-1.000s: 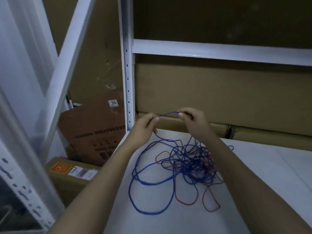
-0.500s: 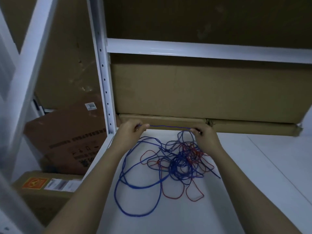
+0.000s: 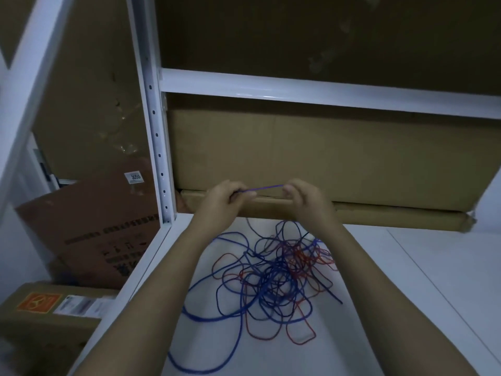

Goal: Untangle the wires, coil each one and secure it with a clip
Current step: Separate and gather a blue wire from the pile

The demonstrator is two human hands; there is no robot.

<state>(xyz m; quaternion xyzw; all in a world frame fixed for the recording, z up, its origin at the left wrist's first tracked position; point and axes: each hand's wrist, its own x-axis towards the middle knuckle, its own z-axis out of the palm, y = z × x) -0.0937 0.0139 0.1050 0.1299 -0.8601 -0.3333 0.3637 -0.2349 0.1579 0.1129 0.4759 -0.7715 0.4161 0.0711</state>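
A tangle of blue wire (image 3: 217, 317) and red wire (image 3: 299, 339) lies on the white shelf surface (image 3: 433, 280). Above the pile, my left hand (image 3: 226, 198) and my right hand (image 3: 303, 200) both pinch a short stretch of the blue wire (image 3: 261, 188), held taut between them. The rest of that wire hangs down behind my wrists into the pile. No clip is in view.
A long cardboard box (image 3: 325, 158) fills the back of the shelf, with a flat cardboard pack (image 3: 379, 215) under it. A white upright post (image 3: 154, 131) and crossbeam (image 3: 325, 90) frame the shelf. More cardboard boxes (image 3: 89, 234) stand to the left, below the shelf edge.
My hands first spread apart along the blue wire, then came closer again and rose higher above the pile. The view shifted, so the shelf post sits further left.
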